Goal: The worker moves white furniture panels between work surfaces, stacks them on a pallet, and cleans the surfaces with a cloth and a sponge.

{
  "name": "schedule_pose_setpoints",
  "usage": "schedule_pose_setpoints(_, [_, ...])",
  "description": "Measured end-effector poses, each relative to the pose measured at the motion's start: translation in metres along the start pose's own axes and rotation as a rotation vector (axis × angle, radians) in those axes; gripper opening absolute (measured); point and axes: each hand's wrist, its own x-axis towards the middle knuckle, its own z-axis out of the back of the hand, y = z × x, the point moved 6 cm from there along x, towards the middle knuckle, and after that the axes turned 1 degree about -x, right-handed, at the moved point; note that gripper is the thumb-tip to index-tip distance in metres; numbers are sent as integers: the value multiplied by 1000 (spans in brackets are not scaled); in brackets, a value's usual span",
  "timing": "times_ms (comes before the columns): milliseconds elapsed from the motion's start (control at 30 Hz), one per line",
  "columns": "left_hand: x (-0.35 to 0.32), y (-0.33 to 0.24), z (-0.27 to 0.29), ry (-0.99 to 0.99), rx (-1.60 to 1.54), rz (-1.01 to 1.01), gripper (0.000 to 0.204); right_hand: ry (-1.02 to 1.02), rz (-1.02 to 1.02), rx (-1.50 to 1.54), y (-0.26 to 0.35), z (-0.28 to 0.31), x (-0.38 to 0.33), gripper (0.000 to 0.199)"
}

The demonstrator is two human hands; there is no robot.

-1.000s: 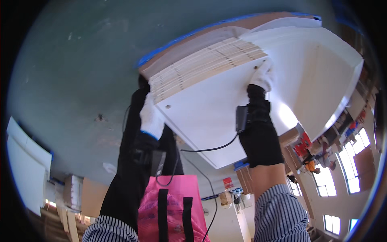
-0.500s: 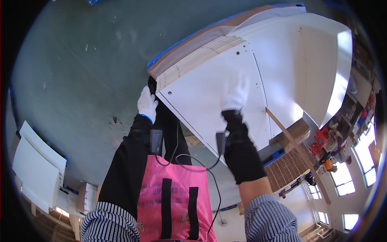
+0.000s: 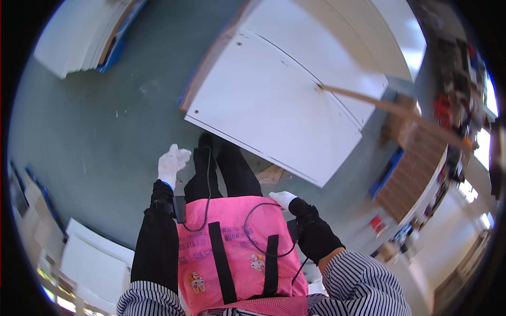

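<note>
My left hand [image 3: 172, 162], in a white glove, hangs over the floor left of my legs. Its thumb stands apart from loosely bent fingers, and nothing shows in it. By the upper edge of the pink apron [image 3: 237, 231], my gloved right hand [image 3: 283, 199] is close to my body, its fingers too poorly shown to read. Ahead lies a stack of large white panels [image 3: 274, 105], with small holes along the left side of the top one. Both hands are apart from it. A long wooden strip [image 3: 369, 100] reaches over the stack's right side.
Another stack of white panels [image 3: 79, 37] stands at the far left, and more white boards [image 3: 95, 263] are at the lower left. Brown stacked pieces [image 3: 411, 174] and a cardboard box [image 3: 399, 118] are on the right. A black cable [image 3: 245, 226] loops across the apron.
My right hand has drawn back from above the top panel to my body. My left hand has left the stack's near corner and moved left. The view has turned and shifted.
</note>
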Motion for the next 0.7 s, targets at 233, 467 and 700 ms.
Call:
schedule_pose_setpoints(233, [-12,37,-118,435,991,2,41,-95,51,491,-80,-95,34,77])
schedule_pose_setpoints(467, [-31,58,-200,483,1206,-202,25,-333,-2,847,-158,-164,57,91])
schedule_pose_setpoints(700, [-48,98,-339,374,898,-304,35,-985,-107,1468,-289,-75,75,61])
